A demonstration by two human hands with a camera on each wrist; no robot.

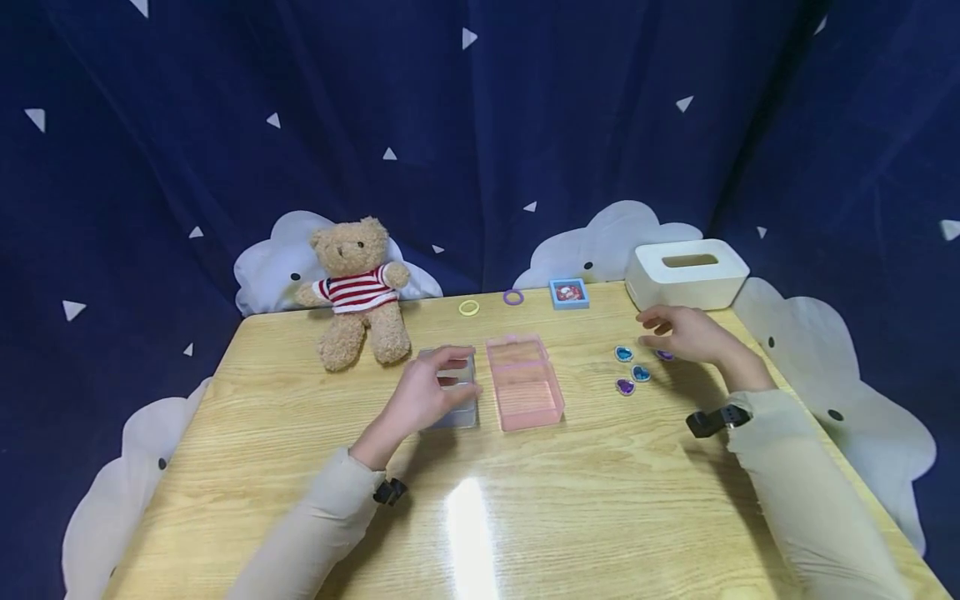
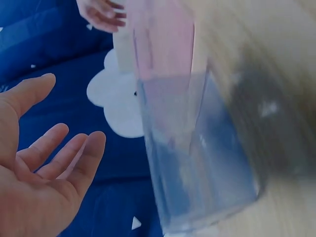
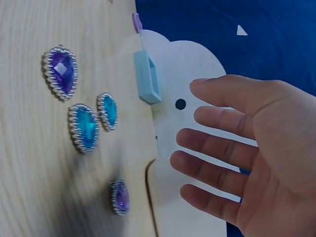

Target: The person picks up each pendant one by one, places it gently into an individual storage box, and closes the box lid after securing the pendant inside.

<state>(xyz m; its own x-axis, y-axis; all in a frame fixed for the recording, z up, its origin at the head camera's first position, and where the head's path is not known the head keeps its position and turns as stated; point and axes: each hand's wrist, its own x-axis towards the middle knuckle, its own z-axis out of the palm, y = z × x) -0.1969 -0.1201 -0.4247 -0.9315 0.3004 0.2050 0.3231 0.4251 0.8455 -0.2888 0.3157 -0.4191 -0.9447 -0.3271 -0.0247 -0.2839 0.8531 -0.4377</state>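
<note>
In the head view my left hand [image 1: 423,392] hovers over a clear bluish plastic box [image 1: 465,414], hiding part of it. The left wrist view has the same hand with its fingers relaxed and apart from the clear box [image 2: 197,168]; it holds nothing. Beside that box a pink translucent box [image 1: 528,404] lies with its lid raised back. On the right, my right hand [image 1: 686,333] hangs above several silver-edged gems. Blue gems [image 3: 84,127] and purple gems [image 3: 62,73] lie loosely grouped on the wood, one purple gem [image 1: 664,355] partly covered by the hand. Its fingers are spread and grip nothing.
A teddy bear [image 1: 360,292] in a striped shirt sits at the back left. Along the back edge lie a yellow ring [image 1: 468,308], a purple ring [image 1: 513,297] and a small blue-framed square [image 1: 569,294]. A white tissue box [image 1: 686,279] stands at the back right corner.
</note>
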